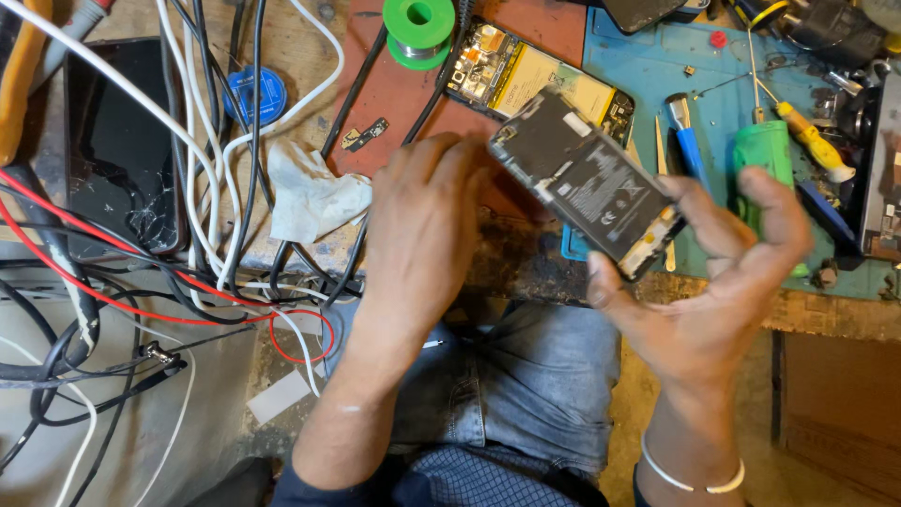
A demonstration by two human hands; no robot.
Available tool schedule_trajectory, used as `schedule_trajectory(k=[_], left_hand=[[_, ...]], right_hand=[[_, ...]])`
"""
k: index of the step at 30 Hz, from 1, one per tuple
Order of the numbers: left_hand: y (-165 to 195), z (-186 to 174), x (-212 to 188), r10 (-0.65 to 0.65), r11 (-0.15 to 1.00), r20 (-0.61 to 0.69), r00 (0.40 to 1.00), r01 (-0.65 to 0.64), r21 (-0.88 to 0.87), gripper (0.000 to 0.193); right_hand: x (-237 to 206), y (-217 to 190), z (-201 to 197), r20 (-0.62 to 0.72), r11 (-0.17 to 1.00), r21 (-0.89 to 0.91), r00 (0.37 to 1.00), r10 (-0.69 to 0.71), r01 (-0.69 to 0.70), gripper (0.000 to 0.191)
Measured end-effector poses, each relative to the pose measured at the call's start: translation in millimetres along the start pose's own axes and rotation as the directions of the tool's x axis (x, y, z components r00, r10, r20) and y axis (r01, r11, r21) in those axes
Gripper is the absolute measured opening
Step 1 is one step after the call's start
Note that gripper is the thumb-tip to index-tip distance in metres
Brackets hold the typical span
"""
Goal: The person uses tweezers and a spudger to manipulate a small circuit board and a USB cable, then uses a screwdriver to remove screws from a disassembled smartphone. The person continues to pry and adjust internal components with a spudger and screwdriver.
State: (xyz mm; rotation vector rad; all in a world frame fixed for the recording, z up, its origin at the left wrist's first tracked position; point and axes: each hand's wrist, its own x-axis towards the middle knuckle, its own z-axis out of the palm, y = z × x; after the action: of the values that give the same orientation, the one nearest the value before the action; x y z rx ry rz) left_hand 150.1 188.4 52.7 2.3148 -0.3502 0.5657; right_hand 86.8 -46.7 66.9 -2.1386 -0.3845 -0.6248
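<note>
Black opened phone (587,183) held up over a cluttered repair bench.

Right hand (723,282) grips the phone by its lower end, thumb and fingers wrapped around its edges, tilting it above the bench edge. Left hand (422,225) lies flat and palm-down with fingers together, its fingertips at the phone's upper corner, holding nothing. Behind lies a second opened phone (526,80) beside a green solder spool (419,30). A crumpled white cloth (310,192) sits left of the hand, among tangled cables (202,141).

The left hand (422,221) lies palm down, fingers stretched forward together. The right hand (723,272) is raised, fingers curled in a grip.
</note>
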Motion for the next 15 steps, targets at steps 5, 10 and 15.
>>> schedule_trajectory(k=[5,10,15], left_hand=[[-13.3,-29.9,-25.3,-0.005,0.982,-0.037,0.999,-0.003,-0.188,0.053],[-19.8,-37.1,-29.2,-0.098,0.985,0.055,0.994,0.105,-0.139,0.065],[-22.3,-33.6,-24.4,-0.068,0.997,-0.022,0.997,0.067,-0.048,0.043]], right_hand=[[-10.8,-26.7,49.8,0.048,0.994,-0.05,0.994,0.096,-0.093,0.098],[-3.2,-46.4,80.6,0.005,0.975,-0.204,0.995,0.096,-0.093,0.094],[11.8,-53.7,78.5,0.041,0.861,-0.504,0.997,-0.059,0.071,0.083]])
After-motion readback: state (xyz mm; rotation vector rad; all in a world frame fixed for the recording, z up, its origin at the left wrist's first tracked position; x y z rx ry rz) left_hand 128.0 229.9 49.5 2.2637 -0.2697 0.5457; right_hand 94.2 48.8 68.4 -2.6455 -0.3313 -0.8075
